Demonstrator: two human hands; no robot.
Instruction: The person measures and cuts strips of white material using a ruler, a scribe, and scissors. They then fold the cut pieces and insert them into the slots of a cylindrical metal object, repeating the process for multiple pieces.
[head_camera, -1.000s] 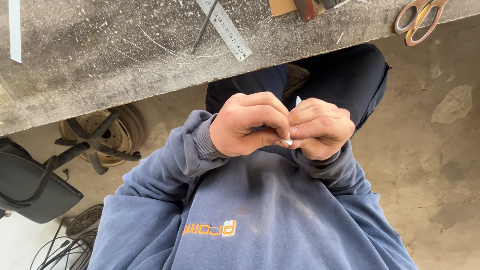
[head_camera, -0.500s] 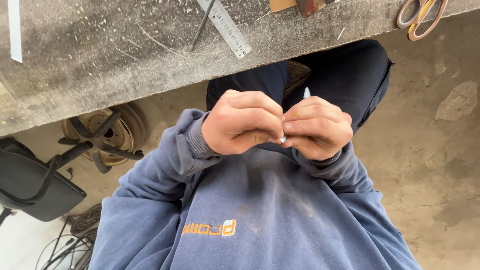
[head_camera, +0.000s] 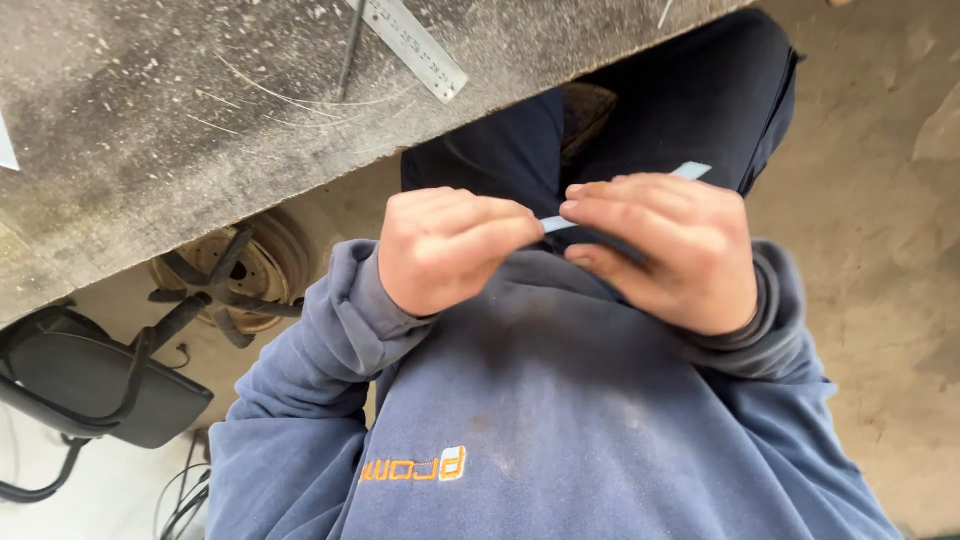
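Note:
My left hand (head_camera: 450, 245) and my right hand (head_camera: 660, 250) are raised close together in front of my blue sweatshirt (head_camera: 560, 420). Both pinch a thin pale blue strip (head_camera: 556, 224). The left thumb and forefinger hold one end. The strip runs under the right fingers, and its other end pokes out past the right knuckles (head_camera: 692, 170). My dark trousers (head_camera: 690, 90) show beyond the hands.
A dusty grey worktable (head_camera: 150, 130) fills the upper left, with a metal ruler (head_camera: 415, 45) and a thin dark rod (head_camera: 348, 50) on it. Below it stand a black chair (head_camera: 90, 385) and a rusty wheel rim (head_camera: 235, 275). The concrete floor (head_camera: 880, 250) lies to the right.
My hands have drawn slightly apart, so more of the pale strip shows between them. The view has tipped down and nearer, and the scissors on the table have left the frame.

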